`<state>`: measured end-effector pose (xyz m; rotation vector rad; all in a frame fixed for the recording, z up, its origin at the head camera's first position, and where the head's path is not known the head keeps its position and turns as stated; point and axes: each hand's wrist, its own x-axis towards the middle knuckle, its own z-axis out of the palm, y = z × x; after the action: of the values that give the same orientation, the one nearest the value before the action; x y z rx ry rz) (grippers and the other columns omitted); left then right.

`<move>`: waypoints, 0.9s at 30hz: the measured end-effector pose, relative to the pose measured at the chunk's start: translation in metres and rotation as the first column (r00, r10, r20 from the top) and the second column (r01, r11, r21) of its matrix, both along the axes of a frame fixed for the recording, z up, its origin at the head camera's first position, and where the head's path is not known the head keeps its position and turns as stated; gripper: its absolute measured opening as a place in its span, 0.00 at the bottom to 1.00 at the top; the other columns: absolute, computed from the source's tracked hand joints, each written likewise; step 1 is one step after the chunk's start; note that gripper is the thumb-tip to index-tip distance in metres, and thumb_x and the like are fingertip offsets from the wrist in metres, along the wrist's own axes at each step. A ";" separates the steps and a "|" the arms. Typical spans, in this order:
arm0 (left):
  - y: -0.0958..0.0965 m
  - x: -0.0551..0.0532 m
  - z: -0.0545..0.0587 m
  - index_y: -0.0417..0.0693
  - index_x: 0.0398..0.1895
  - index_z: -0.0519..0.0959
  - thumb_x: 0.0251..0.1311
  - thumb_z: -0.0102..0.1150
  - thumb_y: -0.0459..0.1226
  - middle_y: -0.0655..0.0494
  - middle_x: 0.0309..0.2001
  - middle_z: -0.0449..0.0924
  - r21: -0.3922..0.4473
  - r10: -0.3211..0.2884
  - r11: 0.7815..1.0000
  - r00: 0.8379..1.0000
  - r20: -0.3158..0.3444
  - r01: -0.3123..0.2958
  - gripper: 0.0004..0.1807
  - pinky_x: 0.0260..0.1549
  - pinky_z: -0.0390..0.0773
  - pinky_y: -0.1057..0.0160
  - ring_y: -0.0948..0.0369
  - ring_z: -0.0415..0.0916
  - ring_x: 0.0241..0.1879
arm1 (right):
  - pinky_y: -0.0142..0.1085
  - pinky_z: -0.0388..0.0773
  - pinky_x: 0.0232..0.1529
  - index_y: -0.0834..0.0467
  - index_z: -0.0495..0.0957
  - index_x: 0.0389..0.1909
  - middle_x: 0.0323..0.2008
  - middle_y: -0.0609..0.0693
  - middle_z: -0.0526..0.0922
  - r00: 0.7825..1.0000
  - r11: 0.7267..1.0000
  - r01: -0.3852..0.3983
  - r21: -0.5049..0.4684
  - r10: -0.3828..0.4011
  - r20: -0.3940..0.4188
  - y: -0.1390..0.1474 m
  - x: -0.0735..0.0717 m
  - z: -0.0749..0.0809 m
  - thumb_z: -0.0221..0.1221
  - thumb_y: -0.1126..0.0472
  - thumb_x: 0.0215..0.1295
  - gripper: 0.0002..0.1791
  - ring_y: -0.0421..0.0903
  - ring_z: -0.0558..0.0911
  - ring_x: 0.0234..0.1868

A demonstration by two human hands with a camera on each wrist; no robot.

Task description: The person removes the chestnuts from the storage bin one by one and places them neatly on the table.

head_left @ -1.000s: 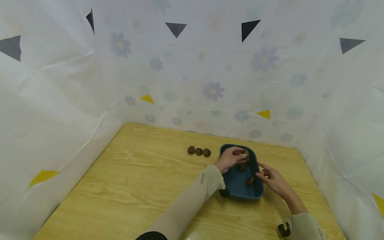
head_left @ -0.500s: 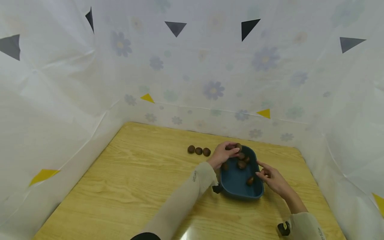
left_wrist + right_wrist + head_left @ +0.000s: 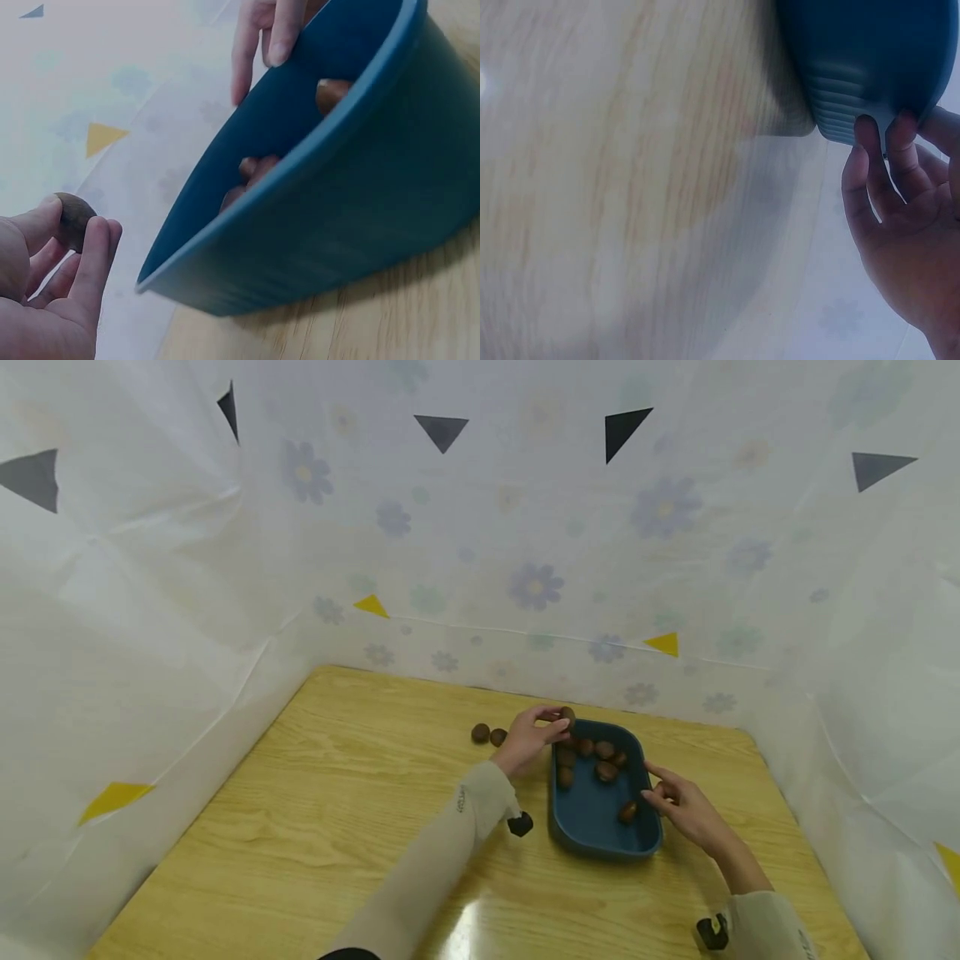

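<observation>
My left hand [image 3: 531,737] pinches a brown chestnut [image 3: 73,222] between thumb and fingertips, at the far left corner of a dark blue plastic bin [image 3: 600,843]. In the left wrist view this chestnut is beside the bin's rim, apart from it. Several chestnuts [image 3: 606,770] lie inside the bin, mostly toward its far and left sides. A single chestnut [image 3: 627,812] lies by the right wall. My right hand [image 3: 692,814] holds the bin's right rim, its fingers [image 3: 867,135] against the outer wall in the right wrist view.
On the wooden table [image 3: 360,810], left of the bin, a chestnut [image 3: 481,733] and a second chestnut [image 3: 498,737] sit in a row, partly behind the left hand. White flowered sheeting [image 3: 480,527] walls the table at the back and sides.
My left hand has moved left from over the bin to its far left corner with a chestnut in its fingers. More chestnuts show inside the bin. The right hand has stayed on the rim.
</observation>
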<state>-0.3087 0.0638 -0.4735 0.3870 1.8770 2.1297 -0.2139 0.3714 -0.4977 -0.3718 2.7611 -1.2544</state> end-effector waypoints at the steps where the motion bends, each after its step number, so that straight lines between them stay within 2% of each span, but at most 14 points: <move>1: -0.004 -0.001 0.000 0.46 0.69 0.74 0.75 0.59 0.36 0.46 0.59 0.75 0.013 0.004 1.000 1.000 0.006 -0.004 0.22 0.66 0.79 0.50 0.49 0.85 0.56 | 0.35 0.70 0.27 0.65 0.57 0.80 0.30 0.50 0.77 1.000 1.000 -0.001 0.000 0.001 0.000 0.000 0.000 0.000 0.56 0.54 0.80 0.36 0.54 0.74 0.28; 4: -0.014 -0.004 0.000 0.45 0.69 0.74 0.75 0.59 0.35 0.44 0.60 0.74 0.047 0.022 0.999 0.999 0.030 -0.023 0.22 0.65 0.80 0.52 0.46 0.83 0.59 | 0.35 0.71 0.27 0.66 0.57 0.80 0.30 0.50 0.77 1.000 1.000 -0.006 -0.001 0.006 -0.003 -0.001 -0.001 -0.001 0.56 0.54 0.80 0.36 0.55 0.74 0.28; 8: -0.029 -0.008 -0.001 0.45 0.70 0.74 0.74 0.59 0.36 0.43 0.61 0.73 0.046 0.060 0.997 0.997 0.039 -0.062 0.23 0.62 0.82 0.55 0.45 0.81 0.60 | 0.35 0.71 0.27 0.66 0.57 0.80 0.30 0.50 0.78 1.000 1.000 -0.009 -0.008 0.009 -0.005 0.000 -0.001 -0.002 0.56 0.55 0.80 0.36 0.56 0.74 0.28; 14: -0.057 -0.011 -0.008 0.44 0.71 0.73 0.75 0.59 0.38 0.40 0.62 0.72 0.033 0.114 0.993 0.993 0.026 -0.115 0.24 0.68 0.75 0.43 0.41 0.80 0.61 | 0.35 0.71 0.27 0.65 0.56 0.80 0.30 0.50 0.77 1.000 1.000 -0.008 -0.003 0.008 0.002 0.000 -0.002 -0.002 0.56 0.54 0.80 0.36 0.55 0.74 0.28; 17: -0.073 -0.012 -0.013 0.43 0.72 0.72 0.75 0.59 0.38 0.39 0.63 0.71 0.029 0.135 0.990 0.991 0.020 -0.135 0.25 0.70 0.73 0.40 0.41 0.79 0.62 | 0.34 0.72 0.28 0.65 0.56 0.80 0.30 0.50 0.77 1.000 1.000 -0.014 -0.006 0.014 0.006 0.000 -0.002 -0.003 0.56 0.54 0.80 0.36 0.54 0.74 0.27; 22: -0.099 -0.014 -0.021 0.42 0.73 0.70 0.76 0.58 0.38 0.38 0.63 0.70 0.004 0.178 0.984 0.984 0.018 -0.178 0.26 0.70 0.73 0.42 0.42 0.79 0.62 | 0.34 0.72 0.28 0.65 0.56 0.80 0.30 0.50 0.77 1.000 1.000 -0.018 -0.018 0.018 0.009 -0.002 -0.002 -0.003 0.56 0.54 0.80 0.36 0.54 0.74 0.27; 27: -0.123 -0.017 -0.029 0.41 0.72 0.71 0.75 0.58 0.36 0.38 0.61 0.71 -0.023 0.246 0.969 0.969 0.016 -0.246 0.25 0.67 0.77 0.46 0.41 0.80 0.61 | 0.34 0.72 0.28 0.65 0.56 0.80 0.30 0.50 0.77 1.000 1.000 -0.014 -0.017 0.014 0.009 -0.002 -0.002 -0.004 0.56 0.54 0.80 0.37 0.54 0.74 0.27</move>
<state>-0.3257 -0.0593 -0.5024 0.1333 2.0274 2.2554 -0.2155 0.3690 -0.5012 -0.3858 2.7368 -1.2744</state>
